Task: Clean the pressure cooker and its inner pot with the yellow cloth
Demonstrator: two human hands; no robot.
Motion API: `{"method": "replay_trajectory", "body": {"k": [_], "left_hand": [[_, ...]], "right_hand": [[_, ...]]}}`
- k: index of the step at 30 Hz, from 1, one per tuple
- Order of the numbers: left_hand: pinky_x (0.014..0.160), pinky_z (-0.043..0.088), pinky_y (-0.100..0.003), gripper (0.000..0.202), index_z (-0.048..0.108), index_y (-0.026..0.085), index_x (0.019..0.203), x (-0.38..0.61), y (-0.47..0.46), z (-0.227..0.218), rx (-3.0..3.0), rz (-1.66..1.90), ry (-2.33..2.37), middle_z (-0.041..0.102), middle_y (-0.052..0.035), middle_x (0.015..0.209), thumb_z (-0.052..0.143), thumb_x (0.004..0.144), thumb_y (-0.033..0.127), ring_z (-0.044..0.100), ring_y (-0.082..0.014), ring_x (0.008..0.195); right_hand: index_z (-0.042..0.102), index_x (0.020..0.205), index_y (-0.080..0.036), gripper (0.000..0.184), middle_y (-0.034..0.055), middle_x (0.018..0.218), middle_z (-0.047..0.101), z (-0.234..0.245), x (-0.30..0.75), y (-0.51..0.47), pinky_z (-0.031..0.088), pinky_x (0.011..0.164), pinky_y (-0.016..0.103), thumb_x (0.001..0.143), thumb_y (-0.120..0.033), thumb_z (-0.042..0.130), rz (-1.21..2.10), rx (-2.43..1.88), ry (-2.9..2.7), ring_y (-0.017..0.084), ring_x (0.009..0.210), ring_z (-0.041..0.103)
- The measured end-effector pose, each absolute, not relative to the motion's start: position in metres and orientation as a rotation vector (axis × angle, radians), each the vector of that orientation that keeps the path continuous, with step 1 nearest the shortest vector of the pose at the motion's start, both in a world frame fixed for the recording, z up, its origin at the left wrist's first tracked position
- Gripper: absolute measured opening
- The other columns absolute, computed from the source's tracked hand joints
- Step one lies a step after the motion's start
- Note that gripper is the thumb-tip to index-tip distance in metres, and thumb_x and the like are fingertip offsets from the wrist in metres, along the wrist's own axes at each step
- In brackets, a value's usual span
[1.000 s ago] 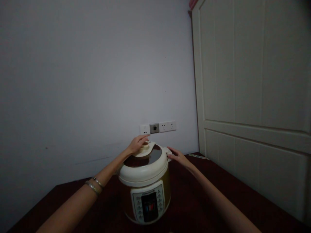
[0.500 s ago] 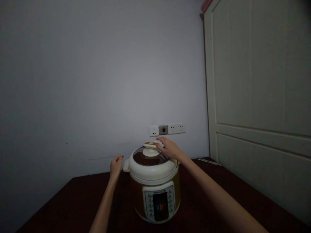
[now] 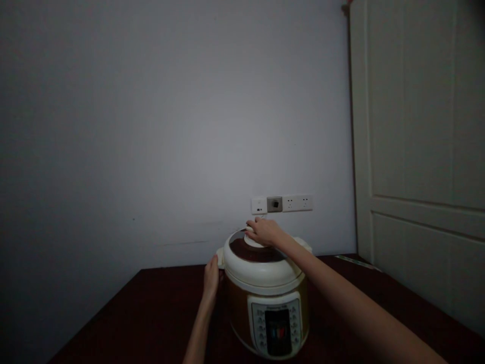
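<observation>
An electric pressure cooker [image 3: 238, 303], white on top with a golden-brown body and a control panel on its front, stands upright on the dark red table [image 3: 162, 303]. My right hand [image 3: 263, 231] is closed over the handle of its brown-and-white lid [image 3: 265, 254], and covers most of that handle. At the cooker's left, my left hand [image 3: 211, 275] is at the white side handle [image 3: 221, 257], thumb up against it and fingers curled below, partly hidden. The lid sits on the cooker.
A pale wall [image 3: 170, 126] rises behind the table, with a row of sockets [image 3: 297, 202] just above the cooker. On the right stands a white panelled cabinet [image 3: 413, 126]. A thin flat strip [image 3: 358, 262] lies at the table's back right.
My right hand has closed over the lid handle, where it rested looser before. My left hand has come up to the side handle. The whole view has shifted, so the cooker appears further right.
</observation>
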State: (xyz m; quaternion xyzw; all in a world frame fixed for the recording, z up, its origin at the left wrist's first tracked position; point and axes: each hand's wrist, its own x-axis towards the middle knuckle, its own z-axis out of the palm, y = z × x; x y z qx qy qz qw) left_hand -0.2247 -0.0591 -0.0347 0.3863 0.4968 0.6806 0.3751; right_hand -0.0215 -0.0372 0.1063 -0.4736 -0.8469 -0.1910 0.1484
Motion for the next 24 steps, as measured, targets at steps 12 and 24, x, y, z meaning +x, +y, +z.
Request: {"method": "replay_trajectory", "body": {"k": [12,24], "left_hand": [[0.045,0.039,-0.024,0.037,0.056,0.017,0.068,-0.2286,-0.0605,-0.0291,1.096,1.712,1.341,0.055,-0.0006,0.059,0.047,0.066,0.053,0.053,-0.0149,0.053],[0.044,0.038,-0.025,0.034,0.051,0.019,0.063,-0.2313,-0.0549,-0.0349,1.156,1.696,1.412,0.049,0.0019,0.052,0.043,0.073,0.05,0.048,-0.014,0.046]], "right_hand": [[0.054,0.118,-0.02,0.047,0.015,0.107,0.062,0.1092,-0.0178,-0.0359,0.046,0.07,0.034,0.092,-0.052,0.031,-0.543,-1.377,-2.507,0.027,0.09,0.064],[0.053,0.119,-0.018,0.049,0.0161,0.107,0.062,0.1112,-0.018,-0.0377,0.045,0.071,0.034,0.093,-0.051,0.026,-0.562,-1.389,-2.543,0.027,0.091,0.062]]}}
